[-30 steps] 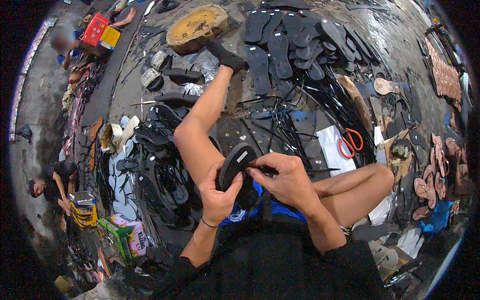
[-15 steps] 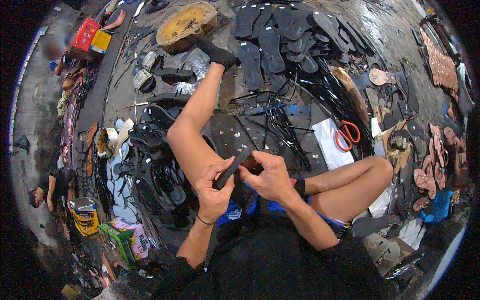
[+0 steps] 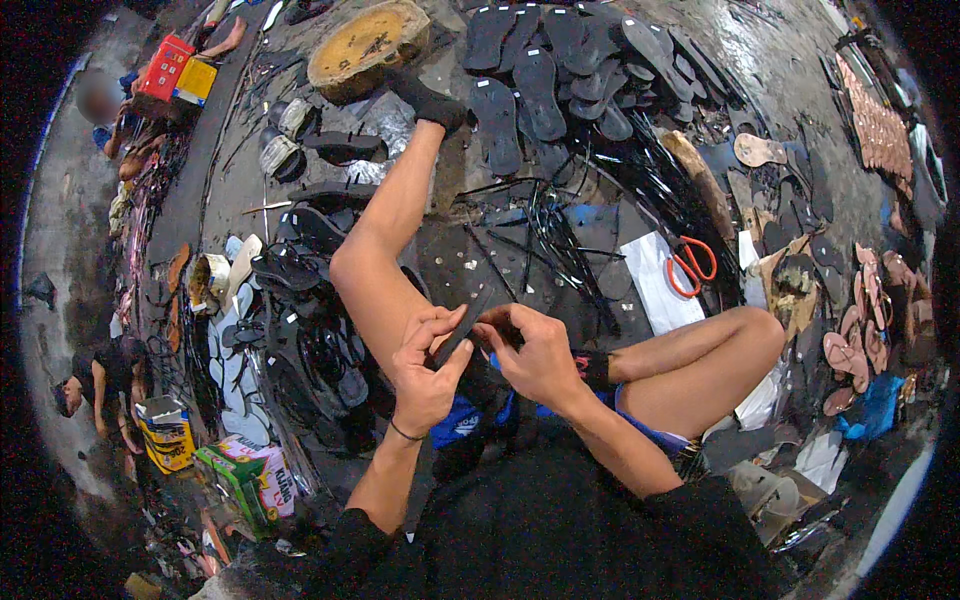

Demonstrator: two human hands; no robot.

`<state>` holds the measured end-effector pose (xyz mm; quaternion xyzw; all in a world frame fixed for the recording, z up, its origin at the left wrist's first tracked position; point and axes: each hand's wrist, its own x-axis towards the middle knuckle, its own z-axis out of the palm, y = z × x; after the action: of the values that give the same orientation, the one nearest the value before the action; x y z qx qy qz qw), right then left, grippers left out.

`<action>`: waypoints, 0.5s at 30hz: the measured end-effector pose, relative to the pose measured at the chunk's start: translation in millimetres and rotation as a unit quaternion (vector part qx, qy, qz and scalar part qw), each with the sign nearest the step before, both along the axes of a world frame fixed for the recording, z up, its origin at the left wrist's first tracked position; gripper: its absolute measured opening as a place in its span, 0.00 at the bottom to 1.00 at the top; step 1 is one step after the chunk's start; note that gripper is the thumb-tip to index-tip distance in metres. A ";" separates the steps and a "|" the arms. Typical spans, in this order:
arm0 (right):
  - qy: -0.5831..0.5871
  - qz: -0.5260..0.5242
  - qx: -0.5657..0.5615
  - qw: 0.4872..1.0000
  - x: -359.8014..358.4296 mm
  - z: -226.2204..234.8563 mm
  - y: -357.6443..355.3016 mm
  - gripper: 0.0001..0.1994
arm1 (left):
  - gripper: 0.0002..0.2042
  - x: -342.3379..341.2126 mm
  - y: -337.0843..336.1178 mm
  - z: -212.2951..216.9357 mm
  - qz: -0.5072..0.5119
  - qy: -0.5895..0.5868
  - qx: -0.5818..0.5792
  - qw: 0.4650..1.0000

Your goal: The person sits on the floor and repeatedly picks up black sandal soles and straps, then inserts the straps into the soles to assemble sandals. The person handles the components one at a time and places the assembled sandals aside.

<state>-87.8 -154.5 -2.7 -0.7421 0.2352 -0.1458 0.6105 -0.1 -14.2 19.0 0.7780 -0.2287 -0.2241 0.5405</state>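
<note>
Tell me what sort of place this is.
Most likely a small floor-level sandal-making workshop. Rows of dark sandal soles lie spread on the ground, loose black straps and orange-handled scissors lie nearby, and the left hand and right hand hold a black sole between them.

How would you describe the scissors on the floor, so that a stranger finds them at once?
Start at the round wooden block at the top of the view, then look down and right, past the heap of black soles, to the white sheet beside the person's bent knee. The scissors lie on its right edge. Their orange handles are the only bright loops among dark straps.
</note>
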 end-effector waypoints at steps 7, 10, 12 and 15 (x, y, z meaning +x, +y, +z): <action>0.066 0.162 -0.056 0.983 -16.6 8.5 -27.8 0.10 | 0.17 -7.0 -5.5 4.6 -0.052 0.032 -0.073 0.995; 0.053 0.166 -0.062 0.983 -37.6 8.8 -36.2 0.13 | 0.18 -13.9 -11.5 11.7 -0.094 0.012 -0.054 0.994; 0.046 0.186 -0.072 0.979 -40.5 15.6 -46.0 0.15 | 0.18 -21.1 -18.6 20.3 -0.104 -0.003 -0.049 0.993; 0.104 0.230 -0.067 0.965 -56.8 39.4 -55.5 0.16 | 0.17 -34.8 -17.2 16.9 -0.061 -0.091 -0.005 0.994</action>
<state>-144.6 -210.0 36.7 -0.8263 0.1101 0.0610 0.5490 -34.9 -31.4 35.8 0.7769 -0.3254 -0.1838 0.5068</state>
